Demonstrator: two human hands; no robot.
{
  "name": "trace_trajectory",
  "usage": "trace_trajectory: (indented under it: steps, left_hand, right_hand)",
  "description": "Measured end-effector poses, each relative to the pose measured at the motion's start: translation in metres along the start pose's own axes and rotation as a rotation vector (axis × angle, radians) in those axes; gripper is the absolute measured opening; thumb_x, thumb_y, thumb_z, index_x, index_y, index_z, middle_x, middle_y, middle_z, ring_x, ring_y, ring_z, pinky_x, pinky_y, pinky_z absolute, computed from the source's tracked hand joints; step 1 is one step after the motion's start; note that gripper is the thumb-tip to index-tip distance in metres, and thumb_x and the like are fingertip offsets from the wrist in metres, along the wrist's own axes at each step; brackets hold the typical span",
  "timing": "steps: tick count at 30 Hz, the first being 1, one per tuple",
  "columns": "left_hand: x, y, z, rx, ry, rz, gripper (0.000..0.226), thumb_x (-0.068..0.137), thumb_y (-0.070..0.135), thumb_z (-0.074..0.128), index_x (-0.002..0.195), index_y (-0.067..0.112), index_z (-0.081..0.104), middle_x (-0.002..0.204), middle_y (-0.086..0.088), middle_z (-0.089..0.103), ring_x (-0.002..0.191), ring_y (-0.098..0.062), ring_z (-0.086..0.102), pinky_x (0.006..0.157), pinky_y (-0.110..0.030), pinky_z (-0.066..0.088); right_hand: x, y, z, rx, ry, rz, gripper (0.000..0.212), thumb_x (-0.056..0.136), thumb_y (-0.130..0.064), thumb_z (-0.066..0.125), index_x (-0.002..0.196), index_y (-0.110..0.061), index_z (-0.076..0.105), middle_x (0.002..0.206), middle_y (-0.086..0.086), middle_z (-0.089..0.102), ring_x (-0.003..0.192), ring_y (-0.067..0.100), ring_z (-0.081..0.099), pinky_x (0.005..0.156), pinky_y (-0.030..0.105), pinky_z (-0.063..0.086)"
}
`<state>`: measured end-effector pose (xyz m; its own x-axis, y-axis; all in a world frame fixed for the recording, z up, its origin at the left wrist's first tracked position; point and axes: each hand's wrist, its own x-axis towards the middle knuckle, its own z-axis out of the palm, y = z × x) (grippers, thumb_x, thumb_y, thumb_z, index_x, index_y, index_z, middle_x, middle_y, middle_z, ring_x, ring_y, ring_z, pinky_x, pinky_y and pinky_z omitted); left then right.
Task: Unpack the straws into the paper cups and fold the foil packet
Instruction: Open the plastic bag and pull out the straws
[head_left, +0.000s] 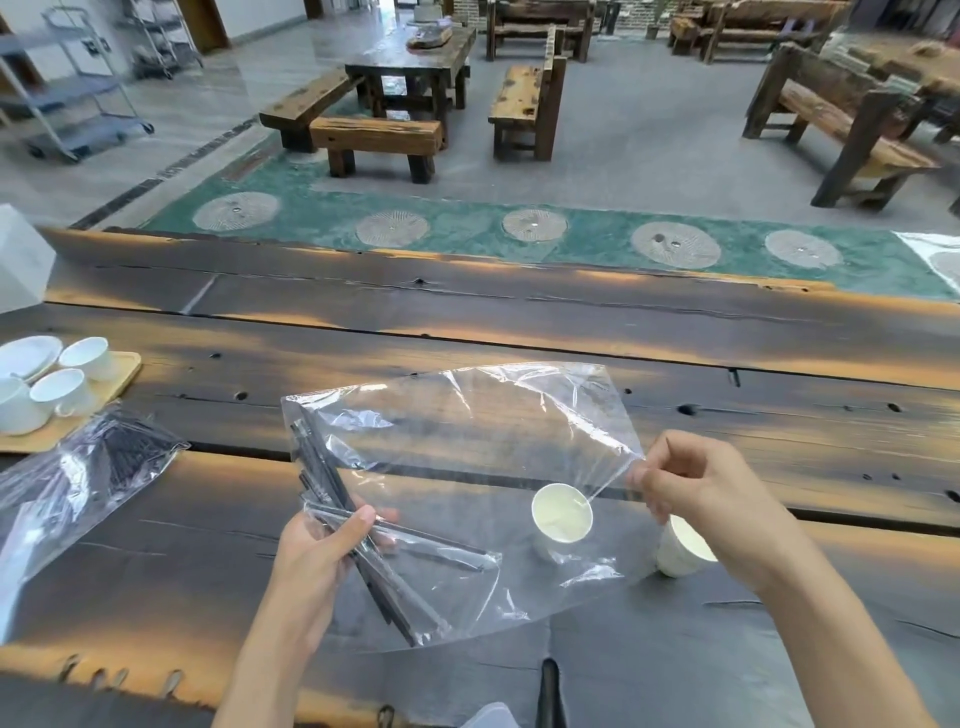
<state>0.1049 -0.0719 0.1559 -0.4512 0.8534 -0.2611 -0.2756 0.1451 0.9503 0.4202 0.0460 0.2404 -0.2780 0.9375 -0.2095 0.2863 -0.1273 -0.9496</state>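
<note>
A clear plastic packet (483, 431) hangs spread in the air over the dark wooden table (519, 322). My left hand (327, 551) grips a bundle of black wrapped straws (358, 540) at the packet's left side. My right hand (691, 488) pinches the packet's right edge. Two white paper cups stand below: one (562, 514) seen through the plastic, the other (683, 551) tilted and partly hidden behind my right hand. Both look empty.
A second clear bag of black straws (88, 467) lies at the left. Behind it a wooden tray (122, 369) carries white cups and saucers. A white box (21, 265) sits at the far left edge. Benches and tables fill the room beyond.
</note>
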Motion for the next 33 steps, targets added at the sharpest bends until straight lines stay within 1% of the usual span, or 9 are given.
trace_trajectory:
  steps: [3, 7, 11, 14, 17, 22, 26, 30, 33]
  left_hand:
    - [-0.003, 0.004, -0.001, -0.024, -0.019, 0.012, 0.016, 0.082, 0.011, 0.065, 0.095, 0.004, 0.059, 0.095, -0.025, 0.074, 0.069, -0.03, 0.07, 0.063, -0.029, 0.059]
    - [-0.003, 0.007, -0.002, -0.022, -0.035, 0.007, 0.02, 0.081, 0.012, 0.065, 0.098, 0.005, 0.058, 0.096, -0.025, 0.074, 0.07, -0.032, 0.071, 0.065, -0.03, 0.06]
    - [-0.003, 0.008, -0.004, -0.02, -0.034, 0.009, 0.019, 0.084, 0.011, 0.064, 0.101, 0.005, 0.058, 0.097, -0.026, 0.074, 0.071, -0.033, 0.071, 0.067, -0.032, 0.061]
    - [-0.005, 0.007, -0.003, -0.018, -0.047, 0.02, 0.012, 0.087, 0.007, 0.062, 0.098, 0.004, 0.058, 0.096, -0.026, 0.074, 0.069, -0.031, 0.071, 0.065, -0.031, 0.06]
    - [-0.005, 0.006, -0.001, -0.009, -0.068, 0.029, 0.004, 0.09, 0.005, 0.059, 0.094, 0.004, 0.06, 0.095, -0.026, 0.074, 0.069, -0.031, 0.07, 0.066, -0.034, 0.061]
    - [-0.005, 0.007, -0.001, -0.018, -0.083, 0.016, 0.008, 0.086, 0.008, 0.062, 0.092, 0.003, 0.062, 0.091, -0.025, 0.074, 0.077, -0.032, 0.072, 0.074, -0.045, 0.061]
    - [-0.008, 0.011, 0.001, -0.014, -0.109, 0.004, 0.012, 0.087, 0.007, 0.062, 0.097, 0.001, 0.058, 0.094, -0.028, 0.073, 0.064, -0.027, 0.07, 0.067, -0.037, 0.062]
    - [-0.013, 0.019, 0.008, -0.024, -0.186, 0.007, 0.022, 0.083, 0.006, 0.065, 0.102, -0.002, 0.059, 0.088, -0.026, 0.072, 0.063, -0.026, 0.067, 0.063, -0.033, 0.059]
    - [-0.015, 0.02, 0.018, -0.004, -0.263, 0.002, 0.022, 0.084, 0.004, 0.065, 0.103, -0.005, 0.057, 0.083, -0.025, 0.071, 0.064, -0.027, 0.067, 0.062, -0.03, 0.056]
  right_hand:
    - [-0.002, -0.001, -0.002, 0.342, -0.209, 0.164, 0.024, 0.092, 0.007, 0.056, 0.073, -0.004, 0.048, 0.101, 0.023, 0.072, 0.089, 0.034, 0.069, 0.075, 0.043, 0.06]
    - [-0.003, 0.005, -0.002, 0.481, -0.3, 0.229, 0.016, 0.084, -0.003, 0.059, 0.074, -0.011, 0.05, 0.123, 0.016, 0.068, 0.122, 0.03, 0.063, 0.103, 0.06, 0.043]
    - [-0.008, 0.004, -0.003, 0.43, -0.264, 0.105, 0.022, 0.089, 0.007, 0.049, 0.072, -0.007, 0.053, 0.086, 0.024, 0.06, 0.064, 0.028, 0.06, 0.059, 0.034, 0.052]
    - [-0.011, 0.008, -0.004, 0.577, -0.457, 0.136, 0.017, 0.084, 0.005, 0.058, 0.071, -0.004, 0.052, 0.107, 0.035, 0.065, 0.088, 0.043, 0.069, 0.066, 0.044, 0.06]
    - [-0.01, 0.018, -0.002, 0.741, -0.594, 0.197, 0.012, 0.082, 0.002, 0.062, 0.071, -0.002, 0.06, 0.147, 0.029, 0.047, 0.137, 0.053, 0.038, 0.1, 0.071, 0.04]
    - [-0.007, 0.031, 0.003, 0.999, -0.714, 0.206, 0.026, 0.098, 0.002, 0.035, 0.101, 0.004, 0.06, 0.158, 0.034, 0.02, 0.14, 0.06, 0.025, 0.107, 0.078, 0.007]
    - [-0.009, 0.025, 0.002, 0.758, -0.759, 0.183, 0.037, 0.094, 0.002, 0.049, 0.129, -0.008, 0.058, 0.151, 0.026, 0.042, 0.09, 0.044, 0.071, 0.096, 0.064, 0.045]
    - [-0.01, 0.017, 0.022, 0.454, -0.711, 0.136, 0.044, 0.093, -0.007, 0.063, 0.136, -0.014, 0.057, 0.146, 0.008, 0.055, 0.122, 0.043, 0.06, 0.103, 0.069, 0.041]
    - [-0.01, 0.01, 0.05, 0.299, -0.65, 0.064, 0.061, 0.077, -0.029, 0.083, 0.129, -0.008, 0.06, 0.135, 0.01, 0.064, 0.119, 0.036, 0.064, 0.1, 0.052, 0.052]
